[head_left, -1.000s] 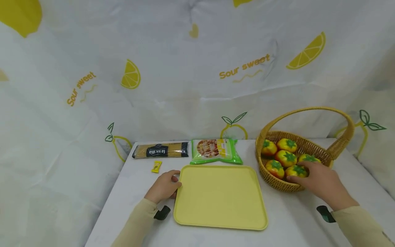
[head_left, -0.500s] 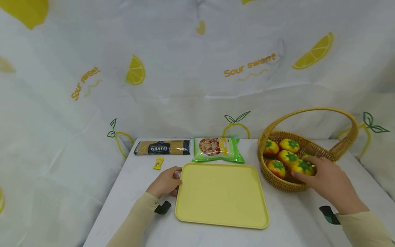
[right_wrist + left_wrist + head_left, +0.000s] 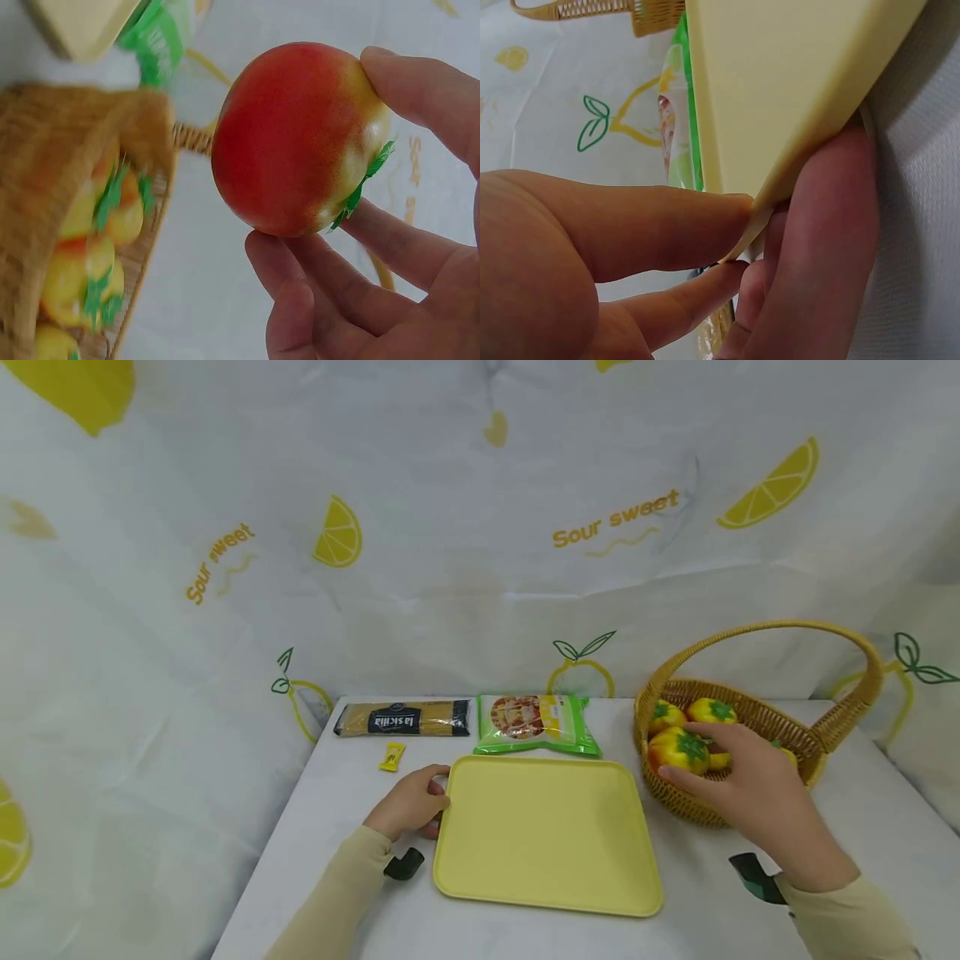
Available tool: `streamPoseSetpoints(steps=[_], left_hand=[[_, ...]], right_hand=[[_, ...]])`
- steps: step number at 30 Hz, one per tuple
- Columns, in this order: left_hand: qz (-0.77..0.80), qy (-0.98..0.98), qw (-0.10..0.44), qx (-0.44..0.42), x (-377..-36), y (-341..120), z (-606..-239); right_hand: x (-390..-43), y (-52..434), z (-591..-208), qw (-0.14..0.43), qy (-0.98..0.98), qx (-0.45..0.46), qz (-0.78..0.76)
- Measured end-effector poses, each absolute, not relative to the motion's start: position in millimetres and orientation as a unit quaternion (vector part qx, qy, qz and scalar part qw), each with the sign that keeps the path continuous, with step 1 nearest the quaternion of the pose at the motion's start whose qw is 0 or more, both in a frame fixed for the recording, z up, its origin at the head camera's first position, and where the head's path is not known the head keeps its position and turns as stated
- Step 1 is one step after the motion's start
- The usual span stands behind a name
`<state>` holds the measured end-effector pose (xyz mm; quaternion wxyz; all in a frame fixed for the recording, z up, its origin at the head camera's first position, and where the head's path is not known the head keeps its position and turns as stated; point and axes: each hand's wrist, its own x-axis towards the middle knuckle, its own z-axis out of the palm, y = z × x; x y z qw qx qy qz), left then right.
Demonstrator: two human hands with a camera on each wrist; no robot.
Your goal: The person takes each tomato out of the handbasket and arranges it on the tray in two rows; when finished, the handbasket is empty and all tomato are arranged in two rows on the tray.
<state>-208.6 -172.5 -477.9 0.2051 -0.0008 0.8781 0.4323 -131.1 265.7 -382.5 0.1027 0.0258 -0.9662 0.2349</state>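
My right hand (image 3: 750,781) grips a red-and-yellow tomato (image 3: 677,750) (image 3: 296,135) with a green top, lifted just above the wicker basket (image 3: 757,710) (image 3: 60,150) on the right of the table. Several more tomatoes (image 3: 708,710) (image 3: 94,225) lie inside the basket. My left hand (image 3: 408,806) (image 3: 630,247) holds the left edge of a flat yellow tray (image 3: 543,831) (image 3: 780,90), thumb on the rim and fingers curled beneath it. The tray has nothing on it.
A green snack bag (image 3: 536,724) and a dark spaghetti packet (image 3: 402,718) lie behind the tray, with a small yellow sachet (image 3: 392,757) near the left hand. A lemon-print cloth (image 3: 480,527) hangs behind the white table.
My right hand has lifted one tomato out of the basket and carried it left toward the basket's near rim. The left hand stays on the tray edge.
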Motion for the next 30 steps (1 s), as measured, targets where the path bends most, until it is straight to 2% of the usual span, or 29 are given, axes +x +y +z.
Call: streamPoseSetpoints(steps=[7, 14, 22, 30], left_hand=[[0.437, 0.875, 0.208, 0.002, -210.1, -174.3, -481.0], [0.447, 0.870, 0.208, 0.004, -210.2, -174.4, -478.6], [0.449, 0.868, 0.212, 0.004, -214.4, -174.8, -482.4], [0.442, 0.872, 0.211, 0.007, -213.7, -174.6, -482.8]], right_hand=[[-149.6, 214.6, -393.2, 0.094, -0.954, 0.074, 0.274], [-175.4, 161.5, -427.8, 0.077, -0.940, 0.117, 0.311], [-197.6, 107.8, -457.9, 0.059, -0.928, 0.140, 0.341], [-201.8, 76.9, -471.3, 0.024, -0.926, 0.125, 0.356]])
